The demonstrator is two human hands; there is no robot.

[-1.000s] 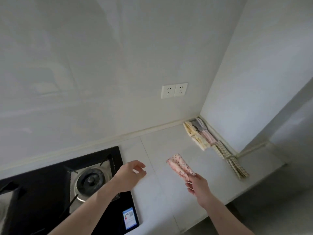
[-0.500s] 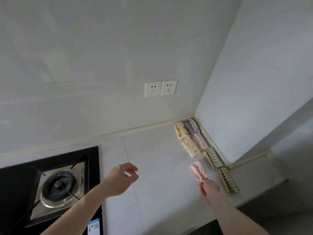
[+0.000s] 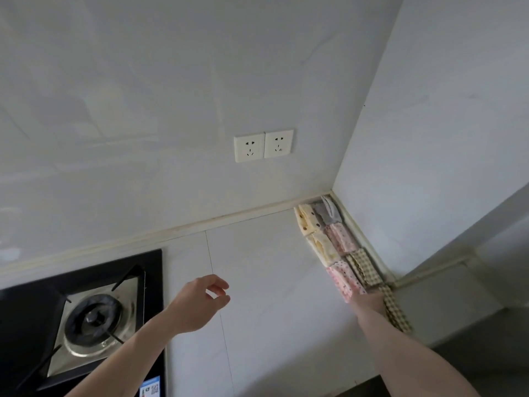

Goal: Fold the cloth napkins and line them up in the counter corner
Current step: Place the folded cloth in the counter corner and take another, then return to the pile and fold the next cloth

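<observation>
Right hand [image 3: 369, 303] sets the pink folded napkin [image 3: 345, 279] at the near end of the napkin rows [image 3: 329, 236] in the counter [image 3: 272, 267] corner; its fingers' state cannot be told. Left hand [image 3: 200, 303] hovers, loosely curled, empty.

Both hands [image 3: 200, 299] [image 3: 369, 303] outstretched

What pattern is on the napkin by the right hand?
Pink with small dots, pink napkin, seen in the head view.

Folded pink floral napkin [image 3: 345, 279] on counter, end of row of folded napkins [image 3: 329, 233] along right wall.
</observation>
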